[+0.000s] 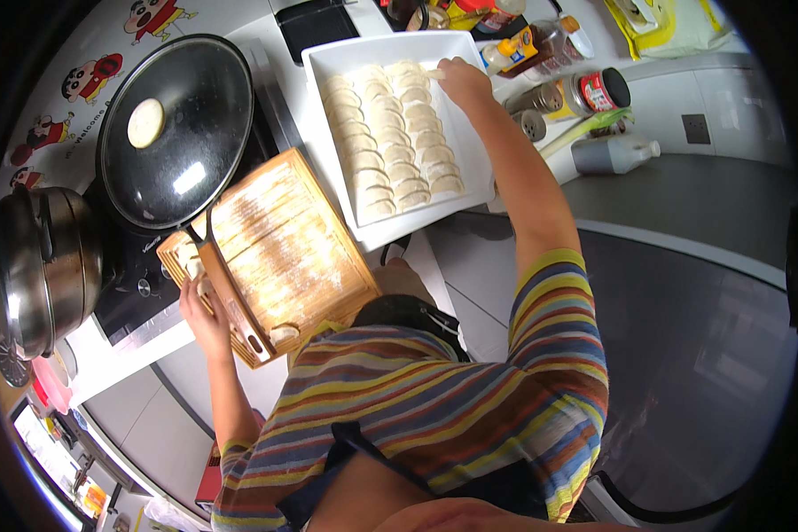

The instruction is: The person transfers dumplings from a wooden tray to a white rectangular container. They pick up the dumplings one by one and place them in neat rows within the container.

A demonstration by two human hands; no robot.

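Observation:
My right hand [464, 81] is at the upper right part of a white plastic tray [475, 189], its fingers on a pale dumpling [437, 74] at the end of a row. Rows of uncooked dumplings [399, 153] lie in the tray. My left hand [205, 312] is at the left edge of a floured wooden board [292, 233], its fingers at a dumpling [204, 287] partly hidden by the pan's handle. More dumplings lie at that edge, and a single one [284, 334] rests near the board's lower corner. Whether the left fingers grip anything is unclear.
A lidded frying pan [176, 133] stands on the black stove [130, 299], its wooden handle [229, 292] reaching over the board. A steel pot [43, 266] is at the far left. Seasoning jars [582, 93], a green onion [585, 130] and a plastic bottle [612, 155] lie beyond my right arm.

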